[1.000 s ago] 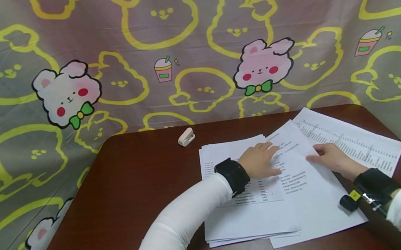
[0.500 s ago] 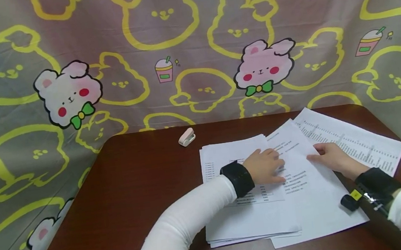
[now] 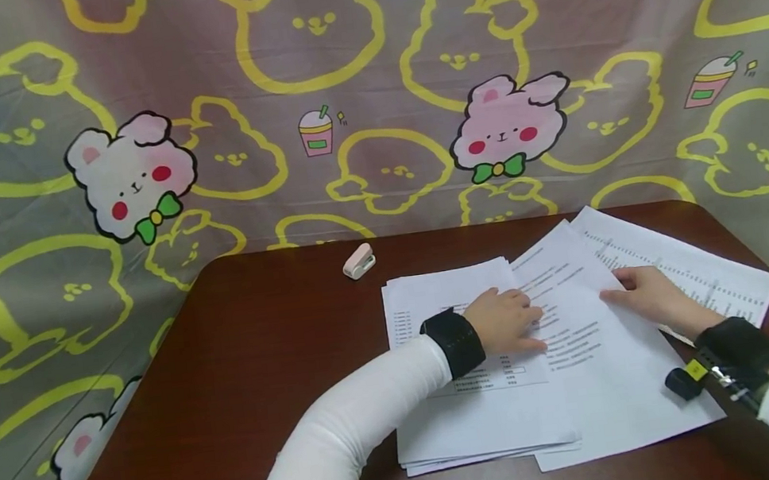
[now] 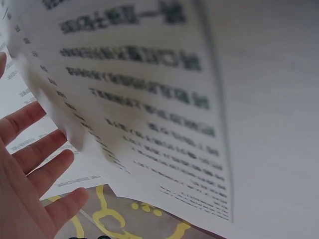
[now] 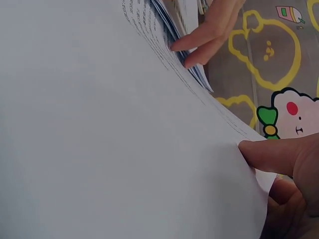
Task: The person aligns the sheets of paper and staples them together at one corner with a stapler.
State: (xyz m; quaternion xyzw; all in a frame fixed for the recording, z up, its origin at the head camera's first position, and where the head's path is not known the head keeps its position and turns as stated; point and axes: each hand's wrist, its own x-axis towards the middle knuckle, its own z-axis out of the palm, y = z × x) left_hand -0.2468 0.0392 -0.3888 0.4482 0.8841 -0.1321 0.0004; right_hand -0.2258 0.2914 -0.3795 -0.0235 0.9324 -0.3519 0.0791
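A person's left hand (image 3: 506, 323) reaches across a paper stack (image 3: 480, 430), fingers spread; the right hand (image 3: 651, 298) pinches the right edge of a printed sheet (image 3: 627, 394) lying between the hands.

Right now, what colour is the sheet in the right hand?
The sheet is white with dark print, clearest in the head view.

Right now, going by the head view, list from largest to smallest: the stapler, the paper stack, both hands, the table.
1. Table
2. Paper stack
3. Left hand and right hand: too alike to rank
4. Stapler
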